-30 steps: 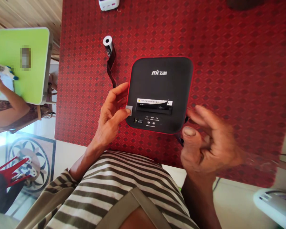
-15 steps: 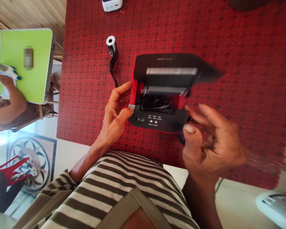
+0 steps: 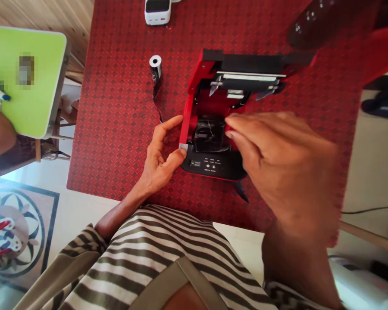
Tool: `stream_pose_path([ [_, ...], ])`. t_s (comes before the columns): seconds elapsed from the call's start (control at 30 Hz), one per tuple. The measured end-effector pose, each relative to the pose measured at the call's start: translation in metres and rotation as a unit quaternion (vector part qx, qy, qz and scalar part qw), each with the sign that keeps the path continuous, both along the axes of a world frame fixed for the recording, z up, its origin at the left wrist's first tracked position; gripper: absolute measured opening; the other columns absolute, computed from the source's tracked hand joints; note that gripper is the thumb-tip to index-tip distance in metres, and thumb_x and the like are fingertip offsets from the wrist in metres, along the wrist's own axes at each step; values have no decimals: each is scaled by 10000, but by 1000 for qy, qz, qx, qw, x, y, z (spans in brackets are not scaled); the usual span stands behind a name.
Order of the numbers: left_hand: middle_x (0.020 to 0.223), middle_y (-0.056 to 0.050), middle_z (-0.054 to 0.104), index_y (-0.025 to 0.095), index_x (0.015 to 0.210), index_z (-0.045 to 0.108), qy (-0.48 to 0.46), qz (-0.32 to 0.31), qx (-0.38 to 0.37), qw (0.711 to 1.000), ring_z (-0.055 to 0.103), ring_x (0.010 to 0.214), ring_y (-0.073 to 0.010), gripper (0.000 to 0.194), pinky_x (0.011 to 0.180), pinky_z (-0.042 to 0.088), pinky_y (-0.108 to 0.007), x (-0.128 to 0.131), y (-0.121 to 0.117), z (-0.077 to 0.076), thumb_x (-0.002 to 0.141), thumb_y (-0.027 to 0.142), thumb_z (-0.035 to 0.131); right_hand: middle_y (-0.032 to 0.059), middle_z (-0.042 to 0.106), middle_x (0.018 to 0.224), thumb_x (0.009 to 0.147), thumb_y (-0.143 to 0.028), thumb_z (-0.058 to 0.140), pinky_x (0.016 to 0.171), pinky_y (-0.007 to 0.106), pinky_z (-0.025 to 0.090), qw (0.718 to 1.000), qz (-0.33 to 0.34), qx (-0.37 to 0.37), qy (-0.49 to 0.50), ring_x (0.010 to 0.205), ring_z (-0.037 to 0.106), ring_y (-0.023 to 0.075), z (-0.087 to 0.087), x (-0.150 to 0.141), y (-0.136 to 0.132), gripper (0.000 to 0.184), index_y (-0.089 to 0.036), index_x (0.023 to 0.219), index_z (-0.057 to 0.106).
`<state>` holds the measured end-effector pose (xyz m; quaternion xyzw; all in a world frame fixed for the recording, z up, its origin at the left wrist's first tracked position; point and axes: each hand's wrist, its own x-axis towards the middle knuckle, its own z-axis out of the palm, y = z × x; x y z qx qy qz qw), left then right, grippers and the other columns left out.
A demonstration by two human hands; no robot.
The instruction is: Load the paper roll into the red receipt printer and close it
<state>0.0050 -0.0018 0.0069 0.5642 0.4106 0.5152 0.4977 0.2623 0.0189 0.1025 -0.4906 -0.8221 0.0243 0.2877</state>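
A red and black receipt printer lies on the table with its lid swung up and back. Crumpled dark clear film shows inside its bay. My left hand grips the printer's left side, thumb on the grey front corner and fingers along the wall. Over the right part of the bay is my right hand, thumb and fingers pinched together at the bay's right side. Whatever lies between those fingertips is hidden. Left of the printer stands a small paper roll with a black strip trailing from it.
The red patterned table carries a white device at the back and a dark bottle-like object at back right. A dark strip sticks out before the printer. Another person's arm is by the green table.
The printer's lid has swung from partly raised to wide open, uncovering the bay. My right hand has moved from beside the front right corner up over the bay. My left hand keeps its hold.
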Motion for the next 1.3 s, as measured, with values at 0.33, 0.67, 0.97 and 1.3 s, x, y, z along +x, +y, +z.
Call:
stream_pose_path([
  [0.33, 1772, -126, 752, 404, 1827, 664, -8, 0, 11, 1000, 756, 1632, -411, 692, 1392, 643, -638, 4, 0, -7, 1227, 699, 840, 99, 911, 1108, 1176, -289, 751, 883, 498, 665, 976, 104, -161, -103, 992, 854, 359, -19, 2, 64, 132, -304, 1172, 881],
  [0.67, 1816, -123, 729, 401, 1841, 625, 1, -8, 4, 1000, 732, 1657, -418, 737, 1409, 624, -648, 4, -1, -6, 1211, 731, 819, 152, 872, 1286, 1217, -291, 637, 961, 501, 662, 965, 76, -190, -162, 1095, 838, 373, -21, -16, 68, 190, -276, 1277, 817],
  [0.97, 1795, -130, 763, 398, 1809, 655, -10, 7, -7, 1000, 756, 1638, -432, 714, 1402, 637, -667, 8, -2, -4, 1199, 731, 821, 95, 868, 1044, 1168, -283, 676, 729, 407, 528, 976, 63, -100, -183, 835, 770, 276, 1, -19, 54, 152, -257, 1175, 825],
  [1.3, 1743, -116, 780, 406, 1799, 693, -16, 11, -10, 1000, 765, 1603, -426, 703, 1357, 647, -644, 6, -1, -5, 1193, 725, 852, 93, 954, 1148, 1134, -304, 826, 852, 498, 724, 996, -10, -40, -77, 1020, 923, 359, 34, -9, 13, 172, -276, 1288, 898],
])
